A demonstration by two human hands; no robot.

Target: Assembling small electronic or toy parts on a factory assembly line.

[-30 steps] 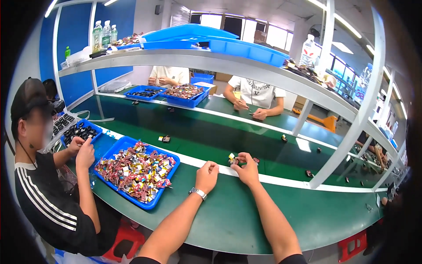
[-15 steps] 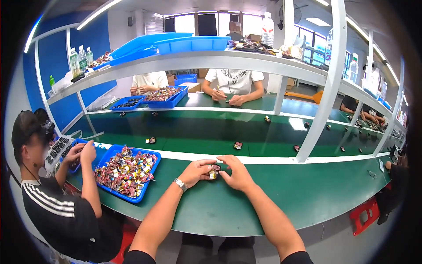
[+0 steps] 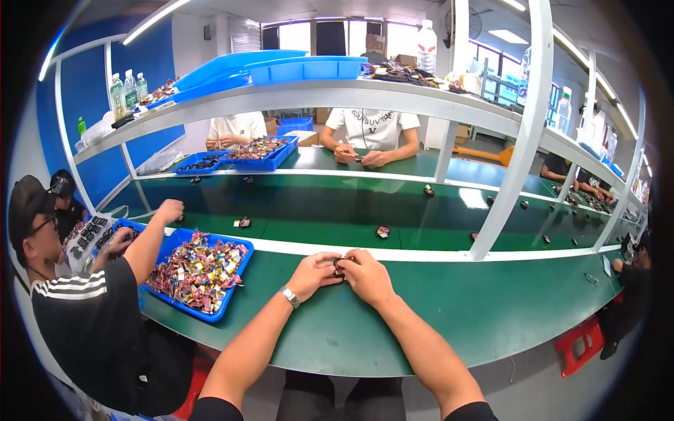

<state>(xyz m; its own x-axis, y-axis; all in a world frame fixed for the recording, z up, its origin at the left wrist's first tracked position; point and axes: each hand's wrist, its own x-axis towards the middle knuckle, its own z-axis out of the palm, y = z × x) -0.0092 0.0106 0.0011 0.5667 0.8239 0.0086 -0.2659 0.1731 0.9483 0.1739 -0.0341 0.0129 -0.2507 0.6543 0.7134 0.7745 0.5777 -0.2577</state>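
Over the green bench (image 3: 421, 309), my left hand (image 3: 314, 276) and my right hand (image 3: 366, 278) meet with fingers pinched around a small dark electronic part (image 3: 340, 269). My fingers cover most of it, so its details are hidden. A wristwatch with a metal band (image 3: 289, 296) is on my left wrist. Left of my hands, a blue tray (image 3: 232, 295) is heaped with small wired parts (image 3: 196, 270) in red, yellow and white.
A white rail (image 3: 421, 254) separates the bench from a green belt strip carrying scattered small parts (image 3: 382, 231). White posts (image 3: 516, 154) hold a shelf (image 3: 316, 91) above. At left, a co-worker's arm (image 3: 151, 235) reaches over the tray's far side. Other people sit across.
My right hand has closed in on the part, which was more exposed between my fingers before. The co-worker at left has stretched an arm toward the belt. Parts on the belt shifted slightly right.
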